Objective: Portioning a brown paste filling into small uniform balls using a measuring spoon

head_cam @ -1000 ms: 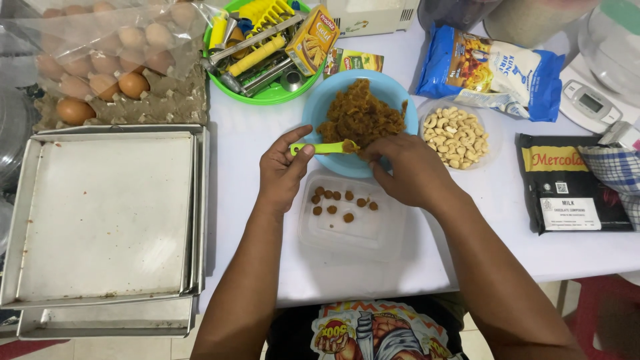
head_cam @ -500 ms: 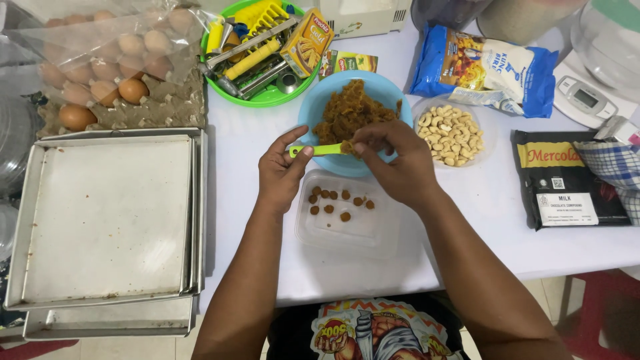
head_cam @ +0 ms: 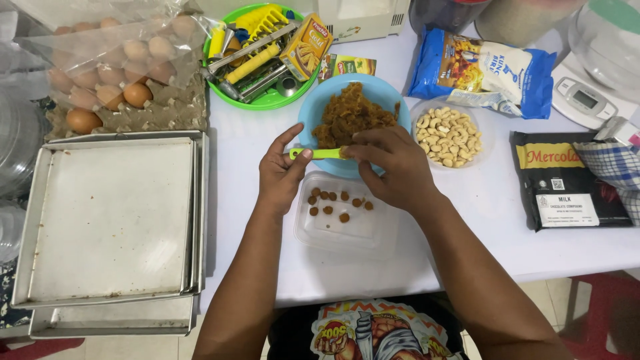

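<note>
Hands meet over blue bowl: my left hand pinches green spoon handle, right hand curled closed on its far end, forearms angled inward.

1. This is a home kitchen set up for baking, on a white desk.
2. At the upper left sits a carton of eggs; below it lie stacked metal baking trays.
3. At the upper right stands a kitchen scale.
4. Centre: a blue bowl of brown filling, cashews beside it.
</note>
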